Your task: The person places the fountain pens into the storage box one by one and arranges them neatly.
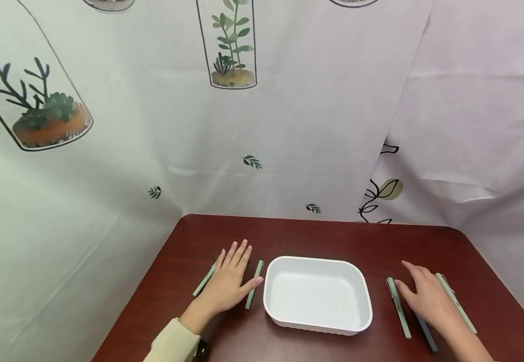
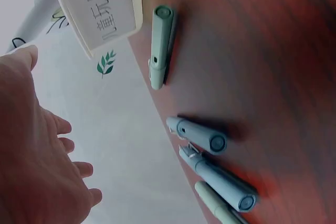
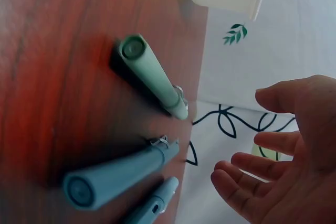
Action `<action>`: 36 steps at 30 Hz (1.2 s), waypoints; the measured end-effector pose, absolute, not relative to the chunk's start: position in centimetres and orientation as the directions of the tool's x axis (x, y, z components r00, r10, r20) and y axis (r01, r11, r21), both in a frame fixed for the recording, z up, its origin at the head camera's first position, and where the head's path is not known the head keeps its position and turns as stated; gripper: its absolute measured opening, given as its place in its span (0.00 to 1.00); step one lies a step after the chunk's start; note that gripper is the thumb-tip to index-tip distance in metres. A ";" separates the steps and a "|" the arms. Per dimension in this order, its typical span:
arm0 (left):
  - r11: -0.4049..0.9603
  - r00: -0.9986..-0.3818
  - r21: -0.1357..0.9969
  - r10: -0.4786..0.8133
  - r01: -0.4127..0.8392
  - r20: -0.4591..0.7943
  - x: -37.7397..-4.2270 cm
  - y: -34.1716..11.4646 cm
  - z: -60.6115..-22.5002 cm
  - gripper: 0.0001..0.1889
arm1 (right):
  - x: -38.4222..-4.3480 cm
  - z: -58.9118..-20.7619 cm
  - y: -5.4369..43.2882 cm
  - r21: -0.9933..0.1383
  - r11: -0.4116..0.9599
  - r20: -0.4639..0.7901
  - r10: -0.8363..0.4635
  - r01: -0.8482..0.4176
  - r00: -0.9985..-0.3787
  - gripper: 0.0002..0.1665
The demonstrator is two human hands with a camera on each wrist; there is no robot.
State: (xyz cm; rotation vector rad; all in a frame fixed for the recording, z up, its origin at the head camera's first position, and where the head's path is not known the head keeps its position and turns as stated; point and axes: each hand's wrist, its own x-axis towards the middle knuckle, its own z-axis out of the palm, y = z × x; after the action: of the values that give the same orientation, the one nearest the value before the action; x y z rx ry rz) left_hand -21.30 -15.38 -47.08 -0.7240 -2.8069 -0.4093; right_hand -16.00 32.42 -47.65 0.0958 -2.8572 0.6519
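My left hand [image 1: 226, 286] is held over the left side of the table with its fingers spread and nothing in them. A pale green pen [image 1: 204, 280] lies to its left and another green pen [image 1: 254, 285] beside its thumb. The left wrist view also shows two bluish pens [image 2: 197, 134] [image 2: 218, 177], which the hand hides from the head view. On the right, my right hand [image 1: 431, 296] hovers with loosely bent fingers, holding nothing. Around it lie a green pen [image 1: 399, 307], a dark blue pen [image 1: 426, 333] partly under the hand, and a light green pen [image 1: 456, 302].
Between the hands stands a white rectangular tray [image 1: 318, 322] with rounded corners and nothing inside. The table [image 1: 334, 236] is dark red-brown with a wood grain. A pale cloth [image 1: 311, 130] printed with plants hangs behind it and along both sides.
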 end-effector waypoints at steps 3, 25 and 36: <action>0.830 -0.853 0.233 0.445 0.507 0.271 -20.9 -15.2 -47.4 0.43 | -15.8 -47.9 32.2 -0.430 0.899 0.189 -0.002 -0.085 -0.982 0.35; 0.815 -0.839 0.207 0.508 0.541 0.193 -19.1 -12.2 -48.8 0.47 | -14.7 -49.1 31.0 -0.393 0.920 0.085 0.047 0.009 -0.995 0.34; 0.799 -0.831 0.231 0.528 0.556 0.174 -18.5 -11.6 -49.5 0.47 | -14.7 -49.3 30.5 -0.365 0.930 0.030 0.053 0.038 -0.998 0.35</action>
State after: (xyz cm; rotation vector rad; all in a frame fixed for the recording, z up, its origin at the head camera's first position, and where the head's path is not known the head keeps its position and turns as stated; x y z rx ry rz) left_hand -18.54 -11.63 -49.46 -0.8715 -2.8836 -0.4176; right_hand -14.73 30.45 -49.28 -0.0721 -3.0480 0.5758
